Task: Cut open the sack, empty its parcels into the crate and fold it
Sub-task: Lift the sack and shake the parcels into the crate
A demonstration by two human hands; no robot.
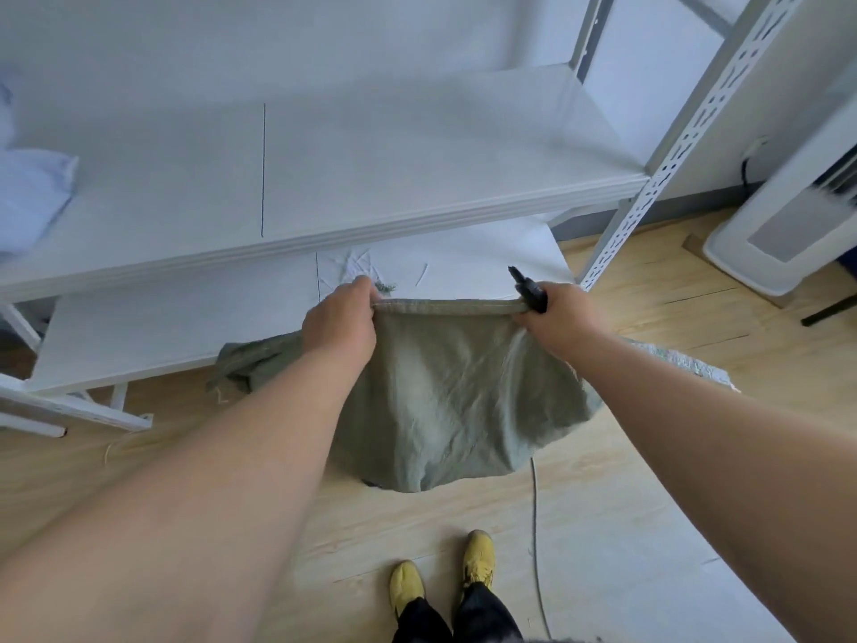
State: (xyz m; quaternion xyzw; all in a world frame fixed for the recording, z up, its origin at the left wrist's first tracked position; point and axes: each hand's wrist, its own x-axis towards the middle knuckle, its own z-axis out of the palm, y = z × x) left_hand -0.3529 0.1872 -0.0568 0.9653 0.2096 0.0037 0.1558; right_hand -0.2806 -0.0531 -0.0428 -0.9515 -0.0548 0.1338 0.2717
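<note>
A grey-green woven sack hangs slack in front of me above the wooden floor. My left hand grips the left end of its rolled top hem. My right hand pinches the right end of the hem and also holds a black cutter that points up and away. The hem is stretched straight between the two hands. A second bunch of the same green cloth trails left behind my left forearm. No crate or parcels are in view.
A white metal shelf rack stands ahead: an upper board, a low board with scraps on it, and a perforated post. A white appliance stands at right. A thin cord lies on the floor near my yellow shoes.
</note>
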